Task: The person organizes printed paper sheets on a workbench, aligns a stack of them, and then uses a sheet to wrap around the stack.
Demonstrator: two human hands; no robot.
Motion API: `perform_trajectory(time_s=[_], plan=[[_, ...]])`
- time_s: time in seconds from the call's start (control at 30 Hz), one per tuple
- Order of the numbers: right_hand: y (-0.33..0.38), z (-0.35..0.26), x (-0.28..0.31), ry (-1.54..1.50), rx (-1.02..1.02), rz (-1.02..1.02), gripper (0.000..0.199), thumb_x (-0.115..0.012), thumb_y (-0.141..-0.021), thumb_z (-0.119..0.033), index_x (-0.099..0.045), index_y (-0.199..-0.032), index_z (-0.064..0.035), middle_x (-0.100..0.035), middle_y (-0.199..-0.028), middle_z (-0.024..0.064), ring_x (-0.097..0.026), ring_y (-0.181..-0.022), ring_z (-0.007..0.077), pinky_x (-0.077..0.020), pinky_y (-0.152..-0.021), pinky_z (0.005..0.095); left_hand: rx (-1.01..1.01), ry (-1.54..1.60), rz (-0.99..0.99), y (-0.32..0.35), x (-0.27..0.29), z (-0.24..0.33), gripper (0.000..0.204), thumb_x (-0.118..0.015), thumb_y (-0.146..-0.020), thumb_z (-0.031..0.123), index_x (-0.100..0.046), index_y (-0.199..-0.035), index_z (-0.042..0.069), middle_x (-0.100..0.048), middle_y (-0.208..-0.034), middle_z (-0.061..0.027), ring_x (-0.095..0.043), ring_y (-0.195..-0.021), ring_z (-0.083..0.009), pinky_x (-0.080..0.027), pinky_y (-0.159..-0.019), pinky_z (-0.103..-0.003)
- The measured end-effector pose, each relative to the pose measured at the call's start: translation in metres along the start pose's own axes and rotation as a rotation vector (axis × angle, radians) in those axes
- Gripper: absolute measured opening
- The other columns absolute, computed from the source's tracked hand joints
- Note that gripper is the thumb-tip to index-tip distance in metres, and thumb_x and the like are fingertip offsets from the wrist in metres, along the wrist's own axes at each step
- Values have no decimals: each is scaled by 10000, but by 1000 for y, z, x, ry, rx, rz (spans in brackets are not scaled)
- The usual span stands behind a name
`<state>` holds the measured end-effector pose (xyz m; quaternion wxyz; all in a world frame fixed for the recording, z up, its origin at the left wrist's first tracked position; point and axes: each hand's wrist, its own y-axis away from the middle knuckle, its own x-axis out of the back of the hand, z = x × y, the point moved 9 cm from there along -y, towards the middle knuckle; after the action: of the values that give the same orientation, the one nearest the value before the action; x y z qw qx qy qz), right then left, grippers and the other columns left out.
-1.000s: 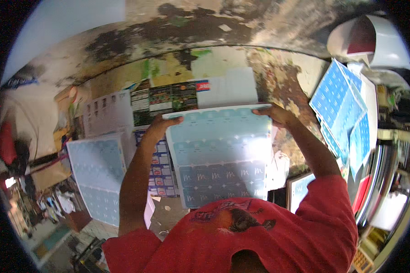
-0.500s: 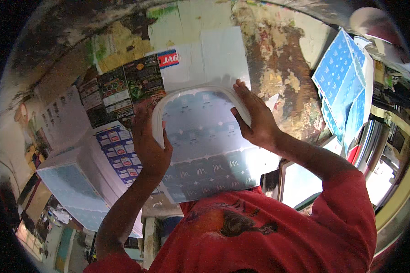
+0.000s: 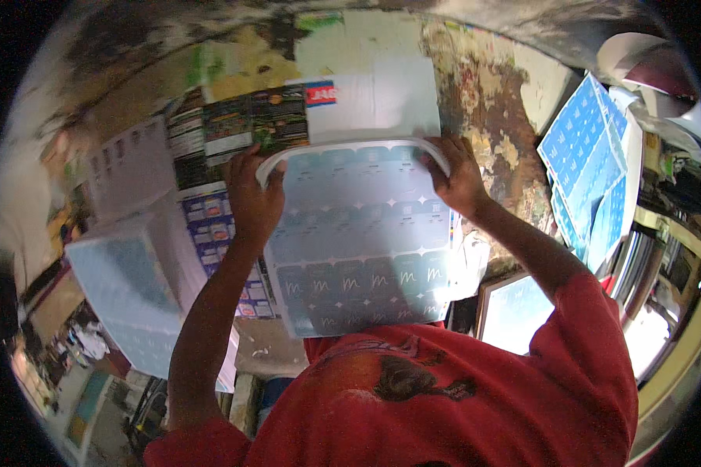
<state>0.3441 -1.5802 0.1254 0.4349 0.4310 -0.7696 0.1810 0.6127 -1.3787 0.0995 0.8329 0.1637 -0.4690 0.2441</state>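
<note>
A stack of large printed sheets (image 3: 358, 233), pale blue-grey with rows of card designs, lies in front of me and reaches back to my red shirt. Its far edge is thick and white, and its two far corners curl upward. My left hand (image 3: 255, 191) grips the far left corner, thumb on the printed face and fingers behind. At the far right corner my right hand (image 3: 458, 175) holds the stack the same way. Both hands are closed on the same stack. The fingers behind the paper are partly hidden.
To the left stands a tall pile of similar sheets (image 3: 121, 288). Bright blue printed sheets (image 3: 588, 148) lean at the right. A framed pale panel (image 3: 514, 315) is beside my right arm. Behind the stack, a stained board (image 3: 487, 101) carries pasted paper and dark printed sheets (image 3: 253, 121).
Both hands have shifted to the far corners. The stack's strongly arched far edge has flattened and widened, and more of the printed face shows. The view has shifted slightly.
</note>
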Motion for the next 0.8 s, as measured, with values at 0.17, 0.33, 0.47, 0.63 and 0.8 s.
perform_trajectory(time_s=[0.17,0.33,0.47,0.63,0.8], plan=[[-15,51,1,-415,-427,-585,566,-725,-836,-518,-672,-1177,-69,-703,-1010,67,-633,-906,189,-511,-770,352,238,100,306,78,65,-11,706,-742,-865,359,-394,-1346,-23,-453,-1251,-233,-462,-1160,-380,-327,-1052,-529],[-76,34,-26,20,-428,-880,667,-669,-799,-660,-719,-1092,-63,-705,-1050,113,-631,-1043,239,-513,-840,371,1000,827,388,355,12,-27,720,-728,-883,273,-309,-1392,-16,-382,-1285,-176,-425,-1216,-306,-380,-1020,-447],[-95,-79,-62,-121,-80,-786,731,-656,-785,-676,-656,-1206,-78,-655,-1200,158,-575,-1188,294,-454,-998,397,1180,1080,-241,406,-80,32,596,-685,-914,259,-396,-1350,-25,-469,-1257,-163,-482,-1181,-290,-420,-989,-425],[-75,-81,-33,-32,18,-456,744,-702,-770,-619,-624,-1237,-45,-623,-1234,215,-599,-1148,355,-464,-991,431,918,988,-195,350,-23,47,460,-632,-952,241,-504,-1297,-35,-577,-1221,-147,-553,-1137,-271,-469,-950,-396],[22,-83,85,-605,-193,0,487,-784,-819,-398,-678,-1111,-23,-696,-1003,100,-650,-906,172,-503,-810,312,514,903,311,289,108,11,478,-650,-941,188,-474,-1322,-42,-588,-1219,-146,-585,-1071,-232,-465,-928,-347]])
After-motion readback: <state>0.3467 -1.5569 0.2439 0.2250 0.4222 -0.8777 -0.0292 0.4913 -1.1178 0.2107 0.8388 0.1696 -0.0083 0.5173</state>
